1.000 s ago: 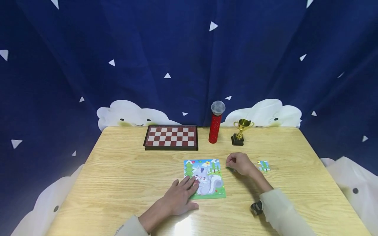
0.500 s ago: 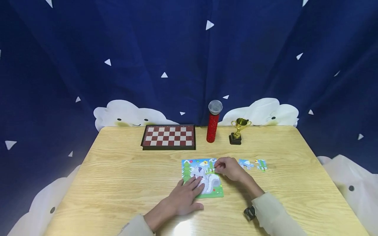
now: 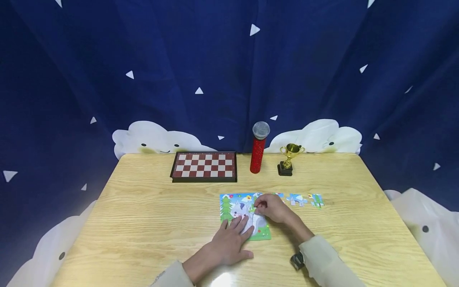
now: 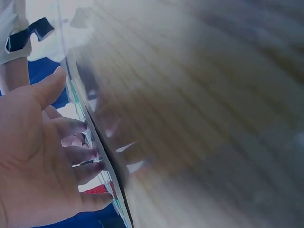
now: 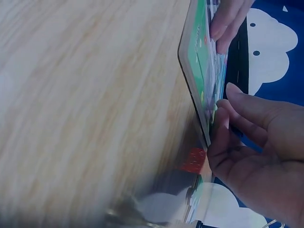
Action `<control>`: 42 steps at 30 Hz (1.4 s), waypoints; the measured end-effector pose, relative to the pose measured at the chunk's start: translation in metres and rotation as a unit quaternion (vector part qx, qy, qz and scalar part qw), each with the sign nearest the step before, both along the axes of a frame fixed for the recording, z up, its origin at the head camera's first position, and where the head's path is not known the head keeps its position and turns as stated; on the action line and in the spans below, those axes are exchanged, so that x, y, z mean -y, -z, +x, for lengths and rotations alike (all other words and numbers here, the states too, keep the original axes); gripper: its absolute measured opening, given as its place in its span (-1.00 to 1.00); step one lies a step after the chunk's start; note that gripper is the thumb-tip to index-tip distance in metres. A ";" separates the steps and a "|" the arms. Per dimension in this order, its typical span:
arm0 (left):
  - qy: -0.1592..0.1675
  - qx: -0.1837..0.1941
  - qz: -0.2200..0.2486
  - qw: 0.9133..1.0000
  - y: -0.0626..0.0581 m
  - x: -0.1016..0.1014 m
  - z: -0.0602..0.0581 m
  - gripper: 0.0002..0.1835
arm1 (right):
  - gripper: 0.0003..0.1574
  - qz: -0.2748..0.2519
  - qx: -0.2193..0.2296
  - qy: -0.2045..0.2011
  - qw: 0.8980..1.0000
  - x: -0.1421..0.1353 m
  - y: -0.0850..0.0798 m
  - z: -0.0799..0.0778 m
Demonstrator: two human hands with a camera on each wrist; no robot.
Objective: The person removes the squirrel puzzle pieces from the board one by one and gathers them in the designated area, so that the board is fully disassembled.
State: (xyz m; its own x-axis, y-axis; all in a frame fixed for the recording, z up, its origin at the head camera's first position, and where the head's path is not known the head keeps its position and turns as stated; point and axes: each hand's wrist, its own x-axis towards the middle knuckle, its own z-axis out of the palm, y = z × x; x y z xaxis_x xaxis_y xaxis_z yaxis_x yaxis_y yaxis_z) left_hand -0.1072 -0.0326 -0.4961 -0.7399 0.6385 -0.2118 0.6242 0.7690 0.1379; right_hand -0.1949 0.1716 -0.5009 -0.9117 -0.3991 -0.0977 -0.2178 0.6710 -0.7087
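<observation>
A square squirrel jigsaw puzzle (image 3: 226, 207) lies flat on the wooden table. My left hand (image 3: 231, 243) rests on its lower part with fingers straight and spread, holding it down; the left wrist view shows these fingers (image 4: 88, 156) from the palm side. My right hand (image 3: 274, 209) is over the puzzle's upper right, thumb and index finger bent together in a pinch. A puzzle piece between them is mostly hidden by the fingers. In the right wrist view the curled right hand (image 5: 251, 137) is at the edge of the puzzle (image 5: 197, 61).
Right of the puzzle lie loose pieces: a sky piece (image 3: 297, 199) and a tree piece (image 3: 317, 200). Behind stand a chessboard (image 3: 204, 166), a red microphone (image 3: 257, 155) and a gold trophy (image 3: 287, 162). A dark blue curtain (image 3: 161, 71) hangs beyond the table.
My right hand has moved left from beside the puzzle to above its upper right, uncovering loose pieces. My left hand has slid slightly right across the puzzle.
</observation>
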 end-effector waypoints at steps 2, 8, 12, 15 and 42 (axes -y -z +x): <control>-0.004 0.004 -0.006 1.000 0.000 -0.001 0.001 -0.21 | -0.90 0.003 0.001 -0.001 1.000 0.001 0.000 0.000; -0.009 0.012 -0.017 1.000 -0.003 -0.002 0.001 -0.22 | -0.93 0.006 -0.005 -0.011 1.000 0.003 0.001 -0.001; -0.006 0.002 -0.026 1.000 -0.004 -0.002 0.001 -0.22 | -0.95 0.014 -0.010 -0.015 1.000 0.002 -0.001 -0.001; -0.006 -0.004 -0.032 0.999 -0.004 -0.002 0.002 -0.22 | -0.95 0.023 -0.007 -0.028 0.999 0.001 -0.004 -0.002; -0.005 -0.002 -0.042 0.999 -0.005 -0.001 0.003 -0.20 | -0.84 -0.003 0.035 -0.049 0.998 -0.046 -0.018 0.003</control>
State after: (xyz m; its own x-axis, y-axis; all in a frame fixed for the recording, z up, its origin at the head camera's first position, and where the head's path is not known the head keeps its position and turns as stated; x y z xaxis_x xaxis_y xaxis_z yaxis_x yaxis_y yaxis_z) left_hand -0.1046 -0.0313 -0.4908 -0.7470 0.6114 -0.2613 0.6170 0.7838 0.0699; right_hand -0.1919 0.2175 -0.4834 -0.8598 -0.4860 -0.1569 -0.2315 0.6448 -0.7285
